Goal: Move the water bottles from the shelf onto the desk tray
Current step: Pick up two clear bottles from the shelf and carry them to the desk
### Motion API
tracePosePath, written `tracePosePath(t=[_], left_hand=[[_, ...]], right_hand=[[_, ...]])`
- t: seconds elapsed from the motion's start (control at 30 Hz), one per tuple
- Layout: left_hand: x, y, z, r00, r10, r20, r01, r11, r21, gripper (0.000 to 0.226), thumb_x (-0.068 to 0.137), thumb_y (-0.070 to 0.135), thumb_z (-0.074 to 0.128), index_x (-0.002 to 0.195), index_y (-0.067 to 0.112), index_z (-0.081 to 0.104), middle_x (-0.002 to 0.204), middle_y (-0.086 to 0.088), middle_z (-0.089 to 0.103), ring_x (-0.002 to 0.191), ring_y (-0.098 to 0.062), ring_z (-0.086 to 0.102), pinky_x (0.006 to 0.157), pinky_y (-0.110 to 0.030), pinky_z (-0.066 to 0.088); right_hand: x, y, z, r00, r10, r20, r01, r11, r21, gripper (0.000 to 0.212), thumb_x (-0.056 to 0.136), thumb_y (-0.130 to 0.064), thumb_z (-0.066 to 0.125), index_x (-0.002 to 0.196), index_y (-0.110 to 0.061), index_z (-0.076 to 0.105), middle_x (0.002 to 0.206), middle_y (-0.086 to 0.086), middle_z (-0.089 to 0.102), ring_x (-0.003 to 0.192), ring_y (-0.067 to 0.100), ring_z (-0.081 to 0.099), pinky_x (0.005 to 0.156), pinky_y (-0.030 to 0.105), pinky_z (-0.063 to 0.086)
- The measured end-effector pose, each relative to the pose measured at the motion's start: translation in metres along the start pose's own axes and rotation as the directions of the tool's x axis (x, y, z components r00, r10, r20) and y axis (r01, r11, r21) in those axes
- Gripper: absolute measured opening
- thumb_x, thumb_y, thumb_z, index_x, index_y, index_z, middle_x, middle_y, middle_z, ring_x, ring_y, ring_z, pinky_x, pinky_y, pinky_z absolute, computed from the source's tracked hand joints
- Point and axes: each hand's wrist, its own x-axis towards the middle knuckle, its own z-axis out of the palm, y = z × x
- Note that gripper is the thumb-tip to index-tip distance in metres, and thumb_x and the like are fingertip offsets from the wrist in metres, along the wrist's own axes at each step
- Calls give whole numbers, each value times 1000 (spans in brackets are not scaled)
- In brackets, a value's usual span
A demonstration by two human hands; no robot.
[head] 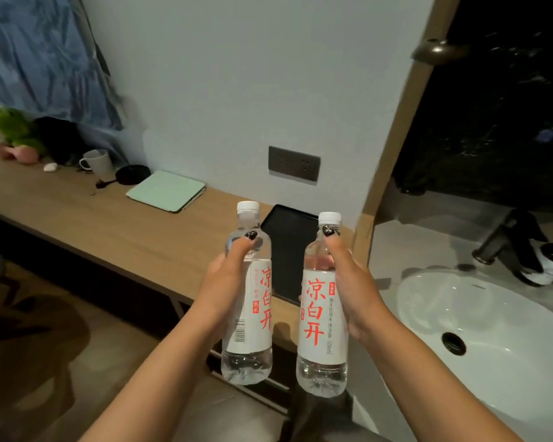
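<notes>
Your left hand (219,279) grasps one water bottle (248,301) and your right hand (353,282) grasps the other bottle (323,311), both upright and carried in the air short of the desk (109,224). The black tray (288,231) lies beyond them, by the wall. The carry is mid-way; next, lower both onto the tray.

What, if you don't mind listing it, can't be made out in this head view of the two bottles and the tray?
- Black tray: near part hidden behind the left bottle and right bottle.
- Fingers of the left hand and right hand: mostly hidden behind the bottles.
- The shelf: out of frame.
- Small label print: too small.
</notes>
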Motion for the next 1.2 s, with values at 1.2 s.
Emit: tracePosePath(t=[1.2], left_hand=[[460, 46, -176, 995, -52, 81, 26, 956, 292, 42, 61, 15, 86, 93, 27, 62, 86, 10, 66, 77, -8, 63, 71, -29, 52]], right_hand=[[409, -50, 181, 896, -91, -435, -112, 901, -419, 52, 63, -24, 84, 105, -17, 55, 97, -4, 58, 90, 16, 57, 76, 30, 44]])
